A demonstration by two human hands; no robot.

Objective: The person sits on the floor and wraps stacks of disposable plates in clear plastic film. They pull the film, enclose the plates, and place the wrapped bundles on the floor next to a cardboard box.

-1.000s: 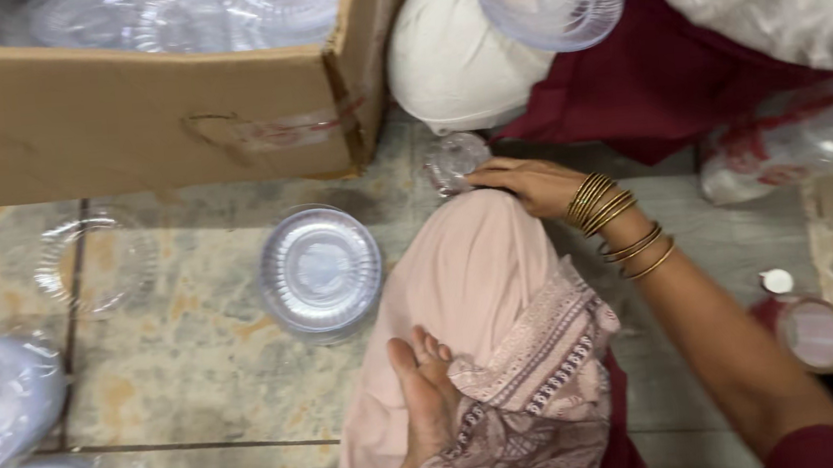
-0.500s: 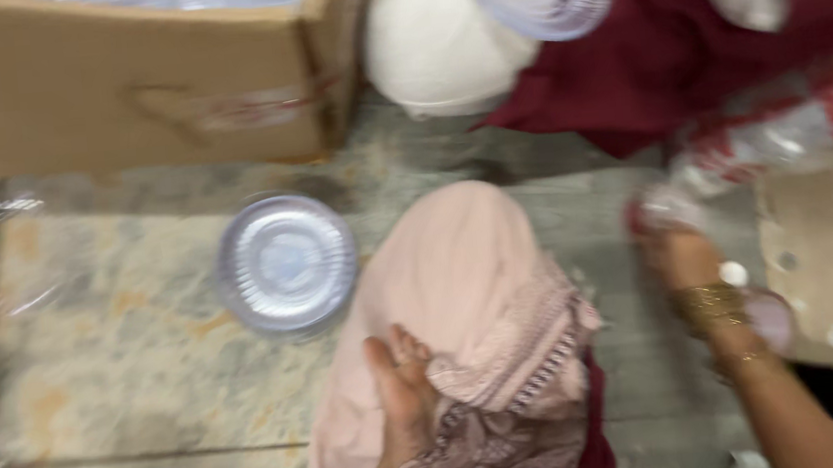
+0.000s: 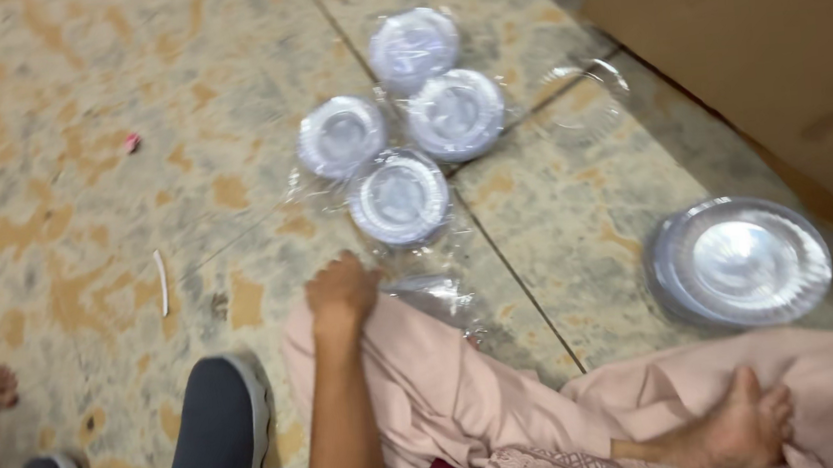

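Mottled stone floor (image 3: pixel 54 105) carries four wrapped plate packs (image 3: pixel 399 197); left hand (image 3: pixel 341 289) rests curled at the clear wrapping (image 3: pixel 432 293), grasp unclear; unwrapped plate stack (image 3: pixel 740 261) waits apart; right hand unseen.

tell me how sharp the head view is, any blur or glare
Head view: soft motion blur throughout, edges of the hand and wrapped plates smeared; glare on the plate stack and clear wrap; light even, shadows faint; the box is a featureless blur.
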